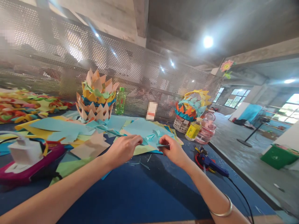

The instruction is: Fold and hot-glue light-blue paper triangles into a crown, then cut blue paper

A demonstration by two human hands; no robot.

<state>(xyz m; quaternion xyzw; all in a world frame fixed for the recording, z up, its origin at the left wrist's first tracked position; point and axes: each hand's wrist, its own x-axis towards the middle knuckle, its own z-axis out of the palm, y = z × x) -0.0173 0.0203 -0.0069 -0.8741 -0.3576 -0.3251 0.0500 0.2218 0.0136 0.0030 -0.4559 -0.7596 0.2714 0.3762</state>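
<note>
Beyond the right hand [172, 148], a yellow-labelled bottle [193, 130] shows illegible print.

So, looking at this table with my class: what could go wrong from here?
The right hand, swinging outward, might knock the blue corded tool or snag its black cord. The yellow-labelled bottle stands close to the yellow-handled basket; a knock could tip it against the folded paper. The light blue paper just beyond the left hand might crease if pressed.
</note>
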